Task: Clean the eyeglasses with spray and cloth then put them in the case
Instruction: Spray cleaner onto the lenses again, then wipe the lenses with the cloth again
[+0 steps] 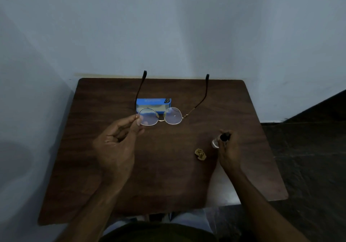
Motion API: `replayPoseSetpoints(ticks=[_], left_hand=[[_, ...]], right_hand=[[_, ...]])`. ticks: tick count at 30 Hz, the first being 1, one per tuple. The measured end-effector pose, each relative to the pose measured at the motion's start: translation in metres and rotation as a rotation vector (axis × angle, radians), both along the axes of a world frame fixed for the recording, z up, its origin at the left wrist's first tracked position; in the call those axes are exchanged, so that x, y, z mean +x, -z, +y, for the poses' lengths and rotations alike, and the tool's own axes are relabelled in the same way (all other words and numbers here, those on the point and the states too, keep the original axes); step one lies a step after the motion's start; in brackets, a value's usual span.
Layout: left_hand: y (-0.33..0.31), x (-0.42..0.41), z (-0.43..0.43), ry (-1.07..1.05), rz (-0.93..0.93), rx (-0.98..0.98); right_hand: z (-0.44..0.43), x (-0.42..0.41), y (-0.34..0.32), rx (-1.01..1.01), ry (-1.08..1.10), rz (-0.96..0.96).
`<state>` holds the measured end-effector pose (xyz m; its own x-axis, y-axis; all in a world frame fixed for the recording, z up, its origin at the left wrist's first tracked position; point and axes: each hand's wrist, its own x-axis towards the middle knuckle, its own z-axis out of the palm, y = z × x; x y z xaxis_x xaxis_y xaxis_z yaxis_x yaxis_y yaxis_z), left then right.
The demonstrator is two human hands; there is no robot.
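Note:
My left hand [119, 142] pinches the left rim of the gold-framed eyeglasses [173, 115] and holds them up above the table, temples unfolded and pointing away from me. My right hand [229, 151] grips a small clear spray bottle [217, 141] with a black top, low over the table at the right. A crumpled tan cloth [200, 154] lies on the table just left of that hand. A blue case [152, 102] sits behind the glasses, partly seen through the lenses.
The dark wooden table [159, 166] stands in a corner against pale walls [168, 26]. Dark floor [309, 157] runs along its right side. My lap shows below the near edge.

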<state>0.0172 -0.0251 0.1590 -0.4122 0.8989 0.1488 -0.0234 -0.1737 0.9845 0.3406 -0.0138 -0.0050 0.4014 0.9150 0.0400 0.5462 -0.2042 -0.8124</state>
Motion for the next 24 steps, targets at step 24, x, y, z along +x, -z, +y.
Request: replayPoseSetpoints(ticks=[24], left_hand=[[0.003,0.008,-0.006,0.028,-0.065,-0.031]], right_hand=[[-0.033,-0.057,0.035,-0.224,-0.301,-0.501]])
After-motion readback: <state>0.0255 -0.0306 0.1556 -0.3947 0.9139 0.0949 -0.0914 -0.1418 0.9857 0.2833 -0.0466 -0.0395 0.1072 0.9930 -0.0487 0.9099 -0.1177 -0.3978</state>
